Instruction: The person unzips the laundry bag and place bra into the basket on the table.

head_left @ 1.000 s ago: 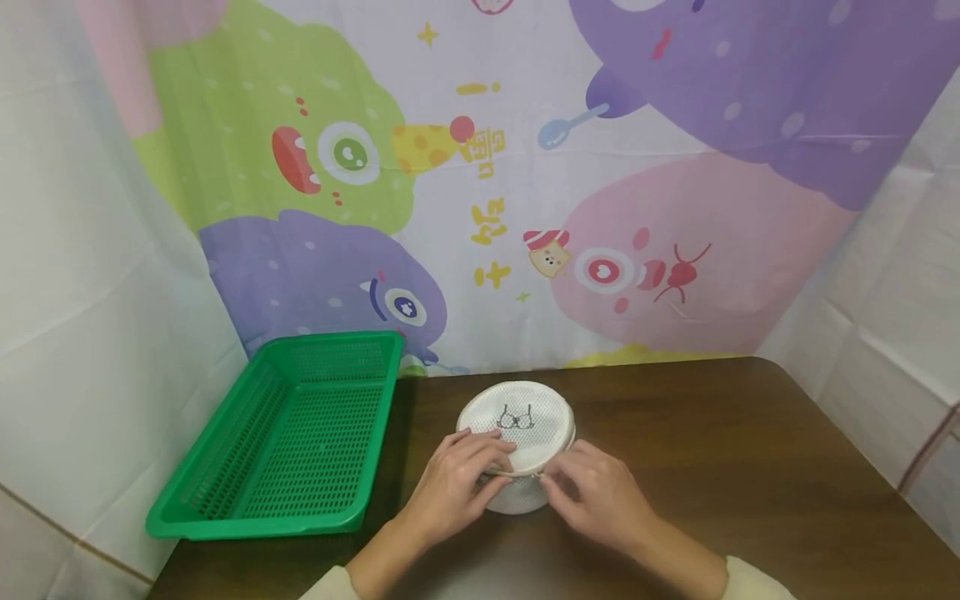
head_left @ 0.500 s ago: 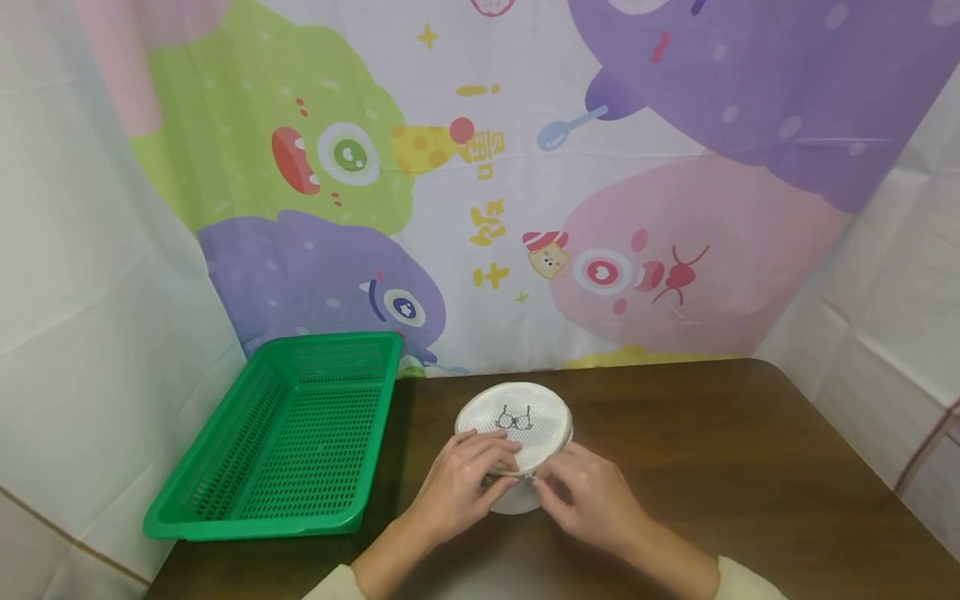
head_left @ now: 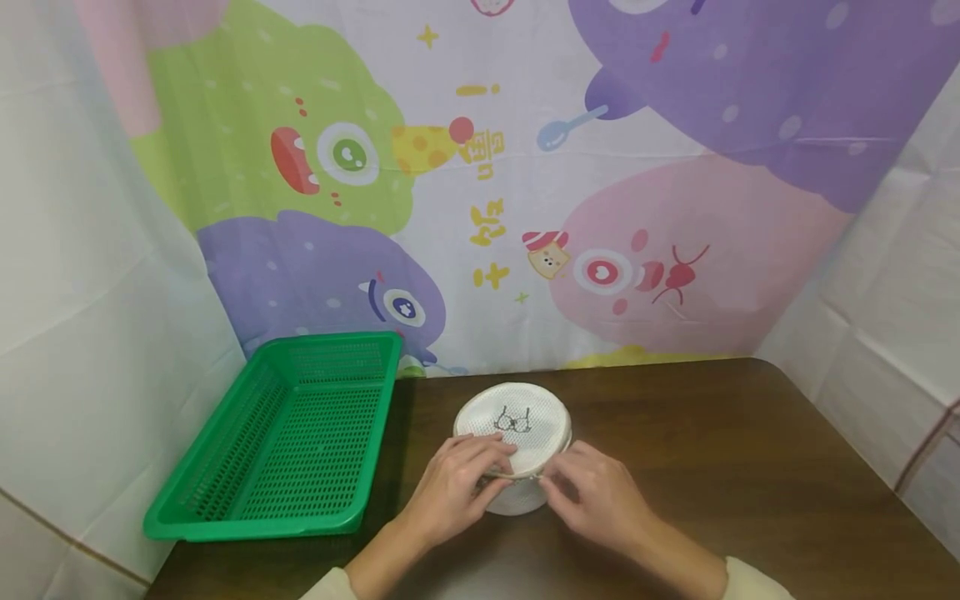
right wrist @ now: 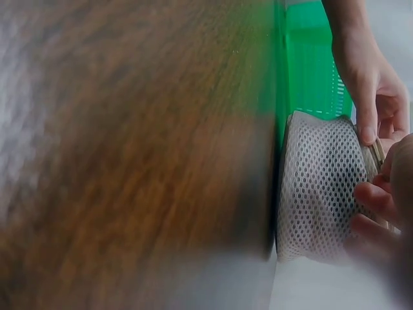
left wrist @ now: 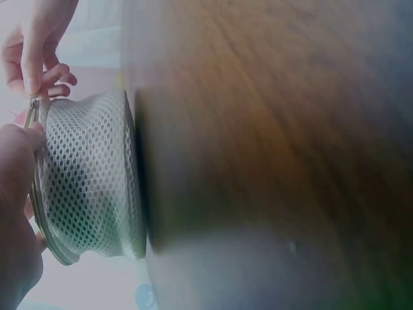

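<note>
On the dark wood table (head_left: 735, 450), right in front of you, the round white mesh bag (head_left: 534, 443) stands on its base, its flat top facing up with a small black line drawing on it. Your left hand (head_left: 457, 483) grips the near rim, fingers lying over the top and thumb at the front. Your right hand (head_left: 600, 496) is just beside it, thumb and fingertip pinching the rim at what looks like the zip pull (left wrist: 34, 102). Both hands are clamped on the bag, with a short stretch of rim between them. Off to your left, apart from the bag, sits a green basket (head_left: 322, 442) with slotted sides and floor. Behind the table hangs a cloth (head_left: 517, 183) printed with cartoon creatures, and pale sleeves (head_left: 753, 579) cover your forearms near the elbows.
</note>
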A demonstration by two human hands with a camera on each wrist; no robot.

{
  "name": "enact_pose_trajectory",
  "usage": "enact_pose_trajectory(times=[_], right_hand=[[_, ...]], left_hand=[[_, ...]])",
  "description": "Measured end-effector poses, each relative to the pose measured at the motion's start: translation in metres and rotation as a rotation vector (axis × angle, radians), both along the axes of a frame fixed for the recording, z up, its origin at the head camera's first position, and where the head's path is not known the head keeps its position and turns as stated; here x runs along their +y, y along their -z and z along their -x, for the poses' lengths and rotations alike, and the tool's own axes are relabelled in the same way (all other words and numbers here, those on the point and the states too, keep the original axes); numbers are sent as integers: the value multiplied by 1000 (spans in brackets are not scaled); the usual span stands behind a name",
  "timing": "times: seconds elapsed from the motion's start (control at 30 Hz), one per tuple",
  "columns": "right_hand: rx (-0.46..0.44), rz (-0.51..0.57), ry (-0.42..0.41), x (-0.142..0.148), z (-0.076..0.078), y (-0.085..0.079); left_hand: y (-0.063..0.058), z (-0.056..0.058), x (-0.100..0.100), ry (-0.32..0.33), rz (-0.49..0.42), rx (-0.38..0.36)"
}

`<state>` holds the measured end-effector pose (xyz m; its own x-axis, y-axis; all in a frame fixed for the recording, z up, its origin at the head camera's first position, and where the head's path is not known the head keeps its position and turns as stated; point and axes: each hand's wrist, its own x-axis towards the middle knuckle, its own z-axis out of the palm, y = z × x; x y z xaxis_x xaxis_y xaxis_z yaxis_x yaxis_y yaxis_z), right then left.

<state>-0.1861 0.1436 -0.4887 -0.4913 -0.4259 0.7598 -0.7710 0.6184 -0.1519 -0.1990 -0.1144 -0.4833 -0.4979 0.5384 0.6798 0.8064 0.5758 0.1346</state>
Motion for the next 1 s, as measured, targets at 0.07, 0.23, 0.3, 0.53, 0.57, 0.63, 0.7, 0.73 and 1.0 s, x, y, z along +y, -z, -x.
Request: enact_pose_trajectory(times=[0.07, 0.23, 0.3, 0.53, 0.57, 0.63, 0.7, 0.73, 1.0], right_hand=[[-2, -1, -3, 0, 0, 0], [-15, 2, -28, -3, -2, -1], [-17, 3, -35, -3, -2, -2], [-21, 13, -46, -6, -2, -2], [-22, 14, -47, -7, -2, -2], [-21, 15, -49, -7, -2, -2], [-16, 11, -44, -6, -2, -2], [-13, 8, -41, -6, -2, -2], [3, -12, -7, 1, 1, 1]], left_hand=[[0, 0, 0, 3, -4, 4], [2, 1, 2, 3, -5, 8], [2, 1, 3, 3, -5, 9], [0, 1, 5, 12, -13, -10], [0, 1, 5, 12, -12, -15], [-1, 0, 5, 9, -8, -23], [-2, -1, 5, 6, -3, -21], [-2, -1, 5, 5, -1, -18], [-4, -2, 1, -14, 23, 9]])
